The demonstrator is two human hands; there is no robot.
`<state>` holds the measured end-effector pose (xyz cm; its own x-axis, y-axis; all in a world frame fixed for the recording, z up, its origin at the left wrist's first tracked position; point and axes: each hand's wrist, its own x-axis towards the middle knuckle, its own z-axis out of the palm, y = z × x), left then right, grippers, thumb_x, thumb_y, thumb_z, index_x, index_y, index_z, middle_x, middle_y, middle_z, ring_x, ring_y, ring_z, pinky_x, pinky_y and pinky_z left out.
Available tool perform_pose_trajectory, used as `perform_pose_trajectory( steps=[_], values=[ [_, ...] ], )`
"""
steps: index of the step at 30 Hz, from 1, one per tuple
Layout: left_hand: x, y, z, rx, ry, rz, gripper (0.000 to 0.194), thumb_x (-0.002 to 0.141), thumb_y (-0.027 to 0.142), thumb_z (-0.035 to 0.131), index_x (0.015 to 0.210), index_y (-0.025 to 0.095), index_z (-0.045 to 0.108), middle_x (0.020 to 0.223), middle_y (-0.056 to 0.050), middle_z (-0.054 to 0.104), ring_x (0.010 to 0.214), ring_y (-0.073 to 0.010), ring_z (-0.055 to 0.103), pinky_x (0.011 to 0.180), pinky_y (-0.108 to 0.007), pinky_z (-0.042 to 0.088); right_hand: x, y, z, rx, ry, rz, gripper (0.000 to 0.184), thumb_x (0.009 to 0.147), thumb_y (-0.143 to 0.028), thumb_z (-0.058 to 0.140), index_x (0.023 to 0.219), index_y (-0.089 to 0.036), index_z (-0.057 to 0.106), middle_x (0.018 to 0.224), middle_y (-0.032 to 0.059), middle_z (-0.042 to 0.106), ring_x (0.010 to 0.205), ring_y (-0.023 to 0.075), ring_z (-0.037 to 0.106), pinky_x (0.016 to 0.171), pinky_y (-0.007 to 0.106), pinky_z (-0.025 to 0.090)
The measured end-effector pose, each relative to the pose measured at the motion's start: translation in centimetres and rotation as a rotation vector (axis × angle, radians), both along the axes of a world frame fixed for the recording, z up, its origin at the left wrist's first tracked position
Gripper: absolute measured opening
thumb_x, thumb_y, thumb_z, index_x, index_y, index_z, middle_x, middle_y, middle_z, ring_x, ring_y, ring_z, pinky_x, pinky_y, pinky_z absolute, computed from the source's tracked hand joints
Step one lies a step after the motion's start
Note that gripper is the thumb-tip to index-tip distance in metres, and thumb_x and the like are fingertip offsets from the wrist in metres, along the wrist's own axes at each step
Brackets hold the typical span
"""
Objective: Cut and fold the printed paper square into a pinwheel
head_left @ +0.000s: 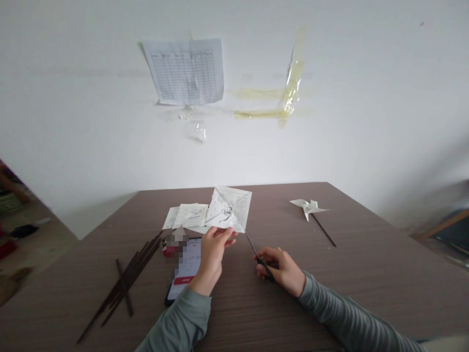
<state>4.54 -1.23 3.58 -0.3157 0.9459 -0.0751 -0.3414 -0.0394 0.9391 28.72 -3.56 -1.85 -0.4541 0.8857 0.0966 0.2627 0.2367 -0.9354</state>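
Note:
My left hand [215, 252] pinches the lower edge of a square sheet of printed paper [238, 208], held up above the table. Diagonal lines run in from the sheet's corners toward a dark drawing at its middle. In my right hand [282, 269] is a pair of scissors [254, 248] with dark handles. Their blades point up and left, with the tips at the sheet's lower right corner; whether they touch the paper I cannot tell. To the right, a finished paper pinwheel [310, 208] on a brown stick lies on the table.
Behind my left hand lie several paper squares [183, 215]. Left of it are a phone [188, 261], a small red item [169, 248] and a bundle of brown sticks [128, 276]. The brown table [249, 313] meets a white wall with a taped sheet [186, 73].

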Motion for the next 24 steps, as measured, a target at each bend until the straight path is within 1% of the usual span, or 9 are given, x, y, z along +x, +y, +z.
perform_pose_trajectory(
  steps=[4,7,10,13,16,20,24],
  values=[
    [0.06,-0.03,-0.07,0.000,-0.006,-0.013,0.034,0.070,0.018,0.115,0.079,0.020,0.082,0.085,-0.005,0.093,0.079,-0.0237,0.093,0.067,-0.026,0.070,-0.19,0.06,-0.13,-0.004,0.007,-0.006,0.059,0.103,-0.082,0.089,0.120,-0.025,0.087,0.092,0.0115,0.098,0.086,0.0362,0.094,0.090,0.051,0.076],
    [0.09,-0.05,-0.18,0.006,-0.003,-0.022,0.037,0.068,0.020,0.116,0.077,0.020,0.081,0.085,-0.005,0.093,0.079,-0.0237,0.093,0.067,-0.026,0.070,-0.33,0.13,-0.38,-0.025,0.031,-0.012,0.064,0.102,-0.086,0.091,0.119,-0.025,0.086,0.089,0.0103,0.096,0.082,0.0347,0.092,0.089,0.051,0.076],
    [0.08,-0.07,-0.28,0.011,0.009,-0.031,0.040,0.068,0.024,0.119,0.078,0.021,0.080,0.087,-0.005,0.094,0.081,-0.0246,0.094,0.068,-0.027,0.072,-0.35,0.15,-0.52,-0.033,0.043,-0.017,0.067,0.100,-0.089,0.092,0.118,-0.025,0.086,0.089,0.0099,0.096,0.081,0.0338,0.092,0.092,0.052,0.076],
    [0.05,-0.12,-0.32,0.014,0.015,-0.036,0.041,0.068,0.025,0.120,0.080,0.021,0.081,0.088,-0.005,0.094,0.082,-0.0253,0.095,0.069,-0.028,0.072,-0.32,0.12,-0.54,-0.029,0.048,-0.017,0.065,0.102,-0.087,0.092,0.118,-0.024,0.087,0.089,0.0101,0.096,0.082,0.0342,0.093,0.092,0.052,0.077],
    [0.02,-0.16,-0.29,0.015,0.017,-0.036,0.040,0.068,0.026,0.118,0.081,0.021,0.081,0.090,-0.007,0.095,0.083,-0.0265,0.095,0.069,-0.029,0.072,-0.32,0.11,-0.58,-0.029,0.051,-0.016,0.060,0.103,-0.082,0.092,0.119,-0.024,0.087,0.089,0.0102,0.096,0.082,0.0344,0.093,0.089,0.051,0.078],
    [0.05,-0.18,-0.18,0.003,0.035,-0.039,0.042,0.069,0.027,0.118,0.081,0.021,0.079,0.092,-0.008,0.095,0.087,-0.0298,0.096,0.071,-0.031,0.073,-0.34,0.19,-0.65,-0.023,0.048,-0.022,0.061,0.102,-0.083,0.093,0.118,-0.025,0.087,0.088,0.0099,0.096,0.080,0.0338,0.092,0.089,0.052,0.078],
    [0.11,-0.19,-0.13,0.007,0.020,-0.040,0.041,0.066,0.027,0.118,0.080,0.021,0.080,0.093,-0.009,0.095,0.086,-0.0284,0.096,0.070,-0.030,0.072,-0.34,0.25,-0.68,-0.022,0.037,-0.017,0.061,0.102,-0.083,0.092,0.119,-0.025,0.088,0.090,0.0101,0.097,0.081,0.0334,0.093,0.089,0.050,0.077]
  ],
)
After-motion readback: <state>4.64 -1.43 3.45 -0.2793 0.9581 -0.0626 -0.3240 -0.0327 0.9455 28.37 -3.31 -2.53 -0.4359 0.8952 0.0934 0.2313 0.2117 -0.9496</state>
